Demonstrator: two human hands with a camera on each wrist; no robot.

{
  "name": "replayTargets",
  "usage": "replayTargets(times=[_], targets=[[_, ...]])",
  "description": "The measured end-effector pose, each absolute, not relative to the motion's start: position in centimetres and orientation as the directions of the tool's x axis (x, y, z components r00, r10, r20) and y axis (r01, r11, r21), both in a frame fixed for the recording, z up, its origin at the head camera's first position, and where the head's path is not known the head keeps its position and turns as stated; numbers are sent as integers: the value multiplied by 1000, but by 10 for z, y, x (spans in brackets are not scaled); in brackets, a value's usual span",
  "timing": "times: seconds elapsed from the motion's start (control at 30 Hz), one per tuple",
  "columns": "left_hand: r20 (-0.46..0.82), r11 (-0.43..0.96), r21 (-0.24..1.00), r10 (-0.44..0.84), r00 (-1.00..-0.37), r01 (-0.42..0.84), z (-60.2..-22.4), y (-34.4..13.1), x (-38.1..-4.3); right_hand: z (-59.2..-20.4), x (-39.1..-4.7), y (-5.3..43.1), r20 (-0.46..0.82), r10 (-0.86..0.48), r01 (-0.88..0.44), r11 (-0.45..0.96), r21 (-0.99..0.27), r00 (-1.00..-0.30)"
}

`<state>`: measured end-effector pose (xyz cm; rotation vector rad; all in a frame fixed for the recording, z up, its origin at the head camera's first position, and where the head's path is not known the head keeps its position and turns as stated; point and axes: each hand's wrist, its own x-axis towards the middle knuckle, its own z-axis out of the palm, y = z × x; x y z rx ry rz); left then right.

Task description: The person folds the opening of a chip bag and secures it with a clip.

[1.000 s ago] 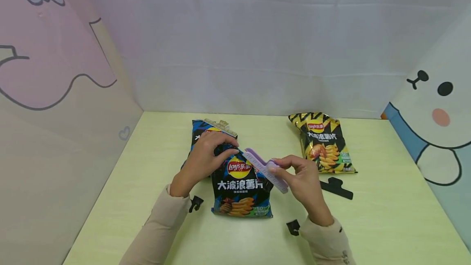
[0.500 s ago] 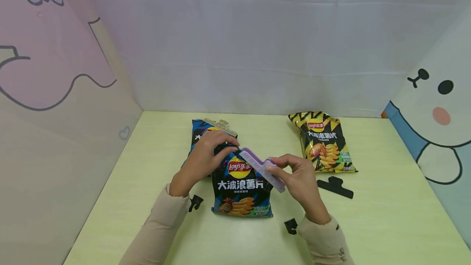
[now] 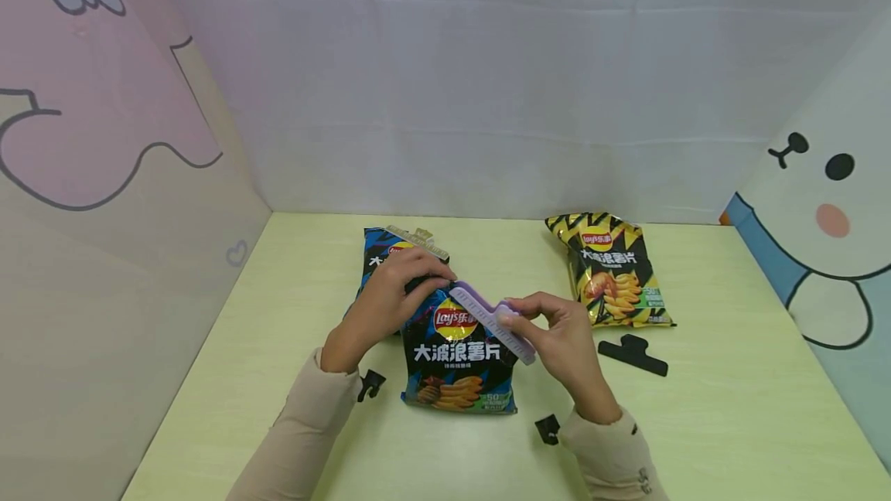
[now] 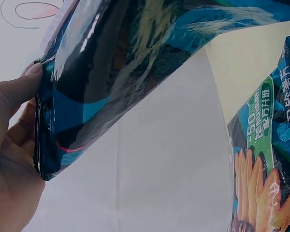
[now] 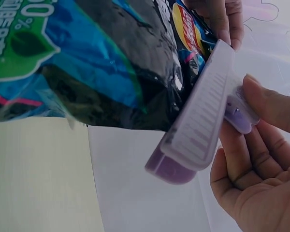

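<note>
A black and blue bag of Lay's chips (image 3: 455,366) is in the middle of the table in the head view. My left hand (image 3: 390,292) pinches its top edge near the left corner, thumb on one side, as the left wrist view shows. A purple bag clip (image 3: 490,323) slants across the bag's upper right edge. My right hand (image 3: 567,342) grips the clip's handle between thumb and fingers. In the right wrist view, the clip's long arms (image 5: 198,116) lie along the bag's top edge; how deep the edge sits between them is hidden.
Behind my left hand lies another blue chip bag (image 3: 373,242) with a gold clip (image 3: 421,240) across its top. A yellow chip bag (image 3: 612,273) stands at the back right, a black clip (image 3: 633,354) before it. Small black pieces (image 3: 371,385) lie near both sleeves.
The purple clip has moved slightly left with my right hand, farther over the bag's top edge and nearer my left fingers. My left hand has stayed nearly still.
</note>
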<state>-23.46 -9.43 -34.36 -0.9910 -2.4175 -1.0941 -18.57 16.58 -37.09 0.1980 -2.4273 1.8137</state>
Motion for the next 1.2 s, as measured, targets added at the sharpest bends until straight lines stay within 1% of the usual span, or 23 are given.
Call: replayTargets(times=[0.3, 0.63, 1.2], targets=[[536, 463, 524, 473, -700, 715, -343, -95, -234, -370, -185, 163, 153, -53, -162, 265, -951, -987], [529, 452, 564, 445, -723, 691, -344, -93, -233, -370, -186, 163, 164, -57, -173, 269, -947, -985], [546, 441, 542, 462, -699, 715, -343, -92, -232, -370, -187, 159, 182, -61, -191, 244, -951, -981]])
